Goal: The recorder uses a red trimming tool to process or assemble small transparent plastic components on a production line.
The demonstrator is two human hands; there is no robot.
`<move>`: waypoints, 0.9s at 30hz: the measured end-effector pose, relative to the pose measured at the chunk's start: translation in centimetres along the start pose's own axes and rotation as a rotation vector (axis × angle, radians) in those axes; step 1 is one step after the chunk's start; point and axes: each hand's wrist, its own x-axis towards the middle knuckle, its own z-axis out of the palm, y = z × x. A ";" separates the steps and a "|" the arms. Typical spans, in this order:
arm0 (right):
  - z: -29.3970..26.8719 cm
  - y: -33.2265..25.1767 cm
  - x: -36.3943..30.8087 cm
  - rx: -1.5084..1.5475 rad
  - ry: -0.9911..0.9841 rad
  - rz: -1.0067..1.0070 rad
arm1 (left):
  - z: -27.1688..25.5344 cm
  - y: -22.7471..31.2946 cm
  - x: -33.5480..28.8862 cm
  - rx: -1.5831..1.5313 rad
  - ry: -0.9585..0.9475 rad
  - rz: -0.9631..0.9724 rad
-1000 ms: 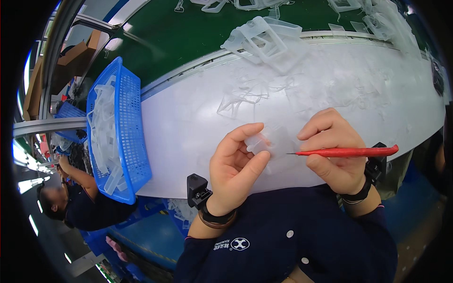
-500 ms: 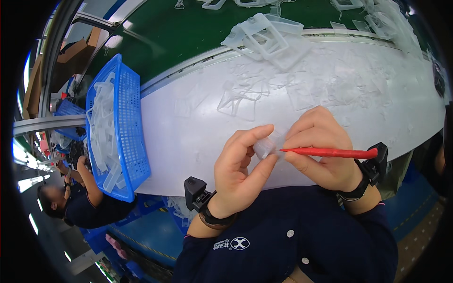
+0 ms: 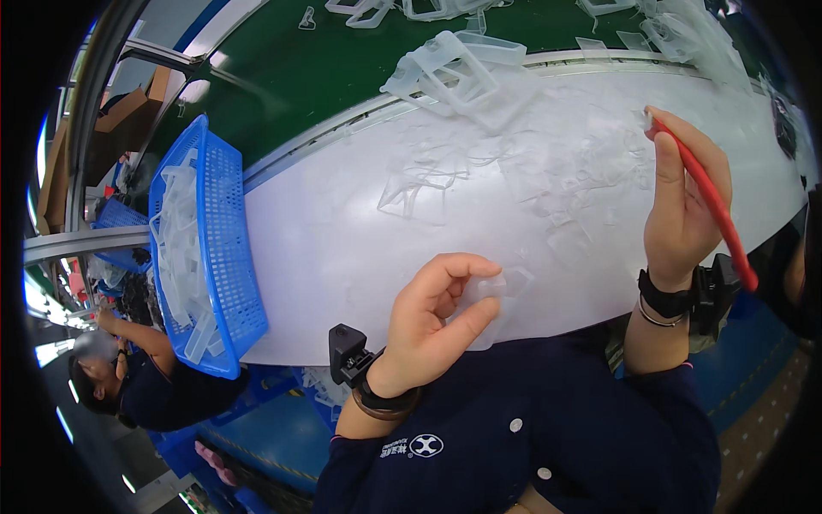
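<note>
My left hand (image 3: pixel 437 313) is closed around a clear, frosted plastic part (image 3: pixel 514 283), gripped between thumb and fingers just above the table's near edge. Its outline is faint against the white top, and the fingers cover some of it. Further out to the right, my right hand (image 3: pixel 689 201) is raised over the table, wrapped round a slim red-handled tool (image 3: pixel 715 201). The handle slants down past the wrist. At the fingertips a small whitish scrap (image 3: pixel 648 121) shows, and the tool's tip cannot be made out there.
Thin clear plastic scraps (image 3: pixel 591 163) lie strewn over the white table (image 3: pixel 325 283). Translucent frames (image 3: pixel 462 77) are heaped at the green surface's edge (image 3: pixel 300 77). A blue basket (image 3: pixel 227 240) of plastic parts stands at left; beyond it a person (image 3: pixel 163 377) works.
My right hand has left the plastic part and swung far to the right and away with the red-handled tool. The left hand still holds the part, now lower and nearer my body.
</note>
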 end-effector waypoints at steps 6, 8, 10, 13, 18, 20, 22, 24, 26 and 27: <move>-0.6 -0.3 -1.8 -0.080 -0.375 0.007 | 0.6 -0.2 0.1 -0.044 0.147 -0.039; -0.3 -2.1 -3.1 0.332 -0.460 0.212 | 0.9 -0.3 0.0 0.036 0.190 -0.058; 0.6 -3.5 -4.0 0.592 -0.541 0.349 | 1.1 -0.3 -0.1 0.131 0.231 -0.089; 1.4 -4.0 -4.7 0.651 -0.593 0.366 | 1.2 -0.8 -0.2 0.264 0.265 -0.010; 1.8 -3.6 -4.3 0.293 -0.409 0.129 | 1.3 -0.6 -0.1 0.362 0.281 0.004; 1.5 -3.3 -3.7 0.256 -0.406 0.062 | 1.3 -0.7 -0.1 0.382 0.289 0.010; 1.3 -3.5 -3.5 0.452 -0.509 0.129 | 1.3 -0.8 -0.1 0.371 0.291 0.024; 1.6 -3.7 -4.0 0.543 -0.599 0.164 | 1.4 -0.6 -0.1 0.348 0.279 0.002; 2.0 -3.8 -4.0 0.541 -0.662 0.130 | 1.4 -0.5 -0.1 0.323 0.276 -0.021; 2.0 -3.9 -4.0 0.541 -0.645 0.126 | 1.5 -0.5 -0.1 0.310 0.279 -0.032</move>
